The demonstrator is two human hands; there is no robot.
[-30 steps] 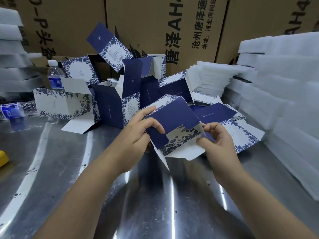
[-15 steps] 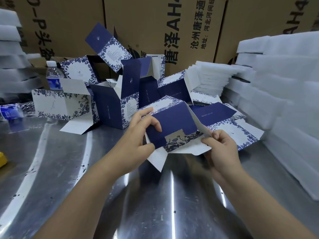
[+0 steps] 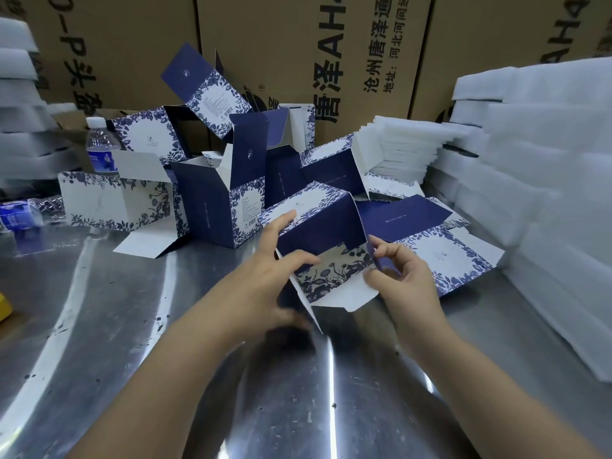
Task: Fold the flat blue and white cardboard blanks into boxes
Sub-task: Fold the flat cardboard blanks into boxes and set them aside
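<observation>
Half-folded box (image 3: pixel 318 226): held clear of the table between the two hands, with a navy panel facing the camera, a white floral panel on top and its right end open.
Lower flaps: a floral flap (image 3: pixel 331 276) and a plain white flap (image 3: pixel 344 294) hang unfolded under the box, between the two hands.
Left hand (image 3: pixel 265 279): grasping the box's left end, thumb laid across the navy front and forefinger stretched along the upper edge; the lower fingers are too blurred to read.
Right hand (image 3: pixel 404 283): pinching the small navy side flap (image 3: pixel 377 256) at the box's right end between thumb and fingertips.
Flat blanks (image 3: pixel 443 256): lying on the table just beyond the right hand, floral face up.
Folded boxes (image 3: pixel 215 203): a loose heap beyond the left hand, lids open, several tilted.
Table (image 3: pixel 149 342): scuffed shiny metal under both forearms.
Water bottle (image 3: pixel 99 147): upright, well to the left of the left hand, behind the heap; a second bottle (image 3: pixel 20 215) lies on its side further left.
Foam sheets (image 3: pixel 546 180): white stacks to the right of the right hand.
Cartons (image 3: pixel 298 44): brown, printed in black, standing behind everything.
</observation>
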